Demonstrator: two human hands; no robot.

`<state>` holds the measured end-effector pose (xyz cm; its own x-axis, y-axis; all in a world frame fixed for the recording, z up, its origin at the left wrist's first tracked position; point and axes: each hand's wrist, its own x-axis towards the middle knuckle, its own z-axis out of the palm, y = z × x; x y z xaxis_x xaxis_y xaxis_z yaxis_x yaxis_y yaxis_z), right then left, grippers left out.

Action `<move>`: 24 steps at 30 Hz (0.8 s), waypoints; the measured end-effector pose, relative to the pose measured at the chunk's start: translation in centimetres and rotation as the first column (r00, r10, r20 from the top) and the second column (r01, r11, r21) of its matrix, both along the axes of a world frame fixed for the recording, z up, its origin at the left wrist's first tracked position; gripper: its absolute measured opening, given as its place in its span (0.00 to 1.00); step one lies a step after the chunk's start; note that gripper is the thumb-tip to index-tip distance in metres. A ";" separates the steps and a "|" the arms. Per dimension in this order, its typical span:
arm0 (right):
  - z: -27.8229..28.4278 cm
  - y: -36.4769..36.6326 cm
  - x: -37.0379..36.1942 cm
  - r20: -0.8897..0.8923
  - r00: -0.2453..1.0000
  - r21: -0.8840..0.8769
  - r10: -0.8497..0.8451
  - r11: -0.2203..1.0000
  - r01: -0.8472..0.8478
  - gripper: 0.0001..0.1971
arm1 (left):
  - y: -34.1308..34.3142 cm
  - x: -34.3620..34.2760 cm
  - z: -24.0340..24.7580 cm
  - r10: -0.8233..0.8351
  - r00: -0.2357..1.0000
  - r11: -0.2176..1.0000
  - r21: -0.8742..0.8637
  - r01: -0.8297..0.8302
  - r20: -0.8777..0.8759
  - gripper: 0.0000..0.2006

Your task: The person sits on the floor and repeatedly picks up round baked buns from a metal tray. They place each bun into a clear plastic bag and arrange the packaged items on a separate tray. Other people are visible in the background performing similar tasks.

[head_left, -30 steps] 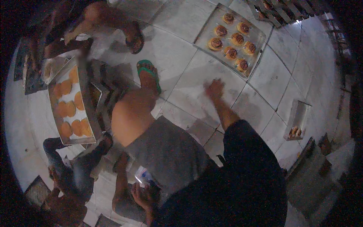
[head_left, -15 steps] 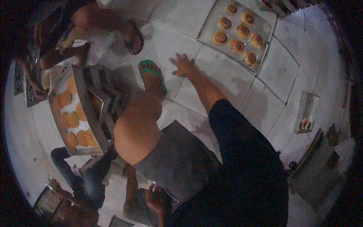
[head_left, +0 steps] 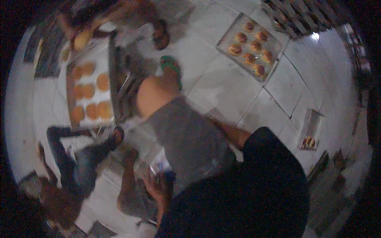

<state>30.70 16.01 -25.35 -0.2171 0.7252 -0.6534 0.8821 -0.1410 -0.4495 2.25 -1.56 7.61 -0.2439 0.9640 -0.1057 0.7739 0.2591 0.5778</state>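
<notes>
My left hand [head_left: 156, 185] is low in the view, beside my grey shorts. Its fingers are bent around a clear plastic wrapper [head_left: 160, 163] with pale and bluish patches, blurred by motion. My right forearm [head_left: 234, 133] reaches down past the far side of my thigh, where the hand itself is hidden behind the shorts. Beyond it on the tiles, a shallow metal tray [head_left: 228, 39] carries several round buns [head_left: 249, 58] with dark tops, seemingly in clear wrapping.
On the left a white-lined tray [head_left: 95, 55] of plain golden buns [head_left: 88, 91] rests by stacked trays. A small narrow tray [head_left: 314, 123] lies at right. Co-workers sit around; one person's legs [head_left: 85, 158] stretch out at lower left. Slatted racks [head_left: 301, 16] stand at top right.
My right hand, spread over the floor before, has drawn back behind my thigh. The plastic wrapper now shows clearly at my left hand. The whole view has shifted and blurred.
</notes>
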 end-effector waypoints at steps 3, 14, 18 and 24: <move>8.8 6.7 3.5 -0.052 0.999 0.221 -0.016 0.975 0.027 0.34 | -2.4 -1.2 -1.1 -0.028 0.995 0.988 0.149 0.043 -0.099 0.08; 31.2 -5.1 -14.7 -0.117 0.437 0.386 0.892 0.446 -0.808 0.26 | -4.1 -1.3 -1.2 -0.032 0.999 0.907 0.418 0.044 -0.035 0.10; 32.0 -4.8 -14.9 -0.536 0.623 0.405 0.570 0.821 -0.402 0.15 | -6.9 -0.3 1.1 0.147 0.989 0.989 -0.002 -0.147 0.012 0.11; 34.4 -4.1 -18.9 -0.853 0.518 -0.131 -0.067 0.987 -0.088 0.12 | 1.6 0.7 3.2 0.124 -0.152 0.732 -0.194 -0.653 0.981 0.18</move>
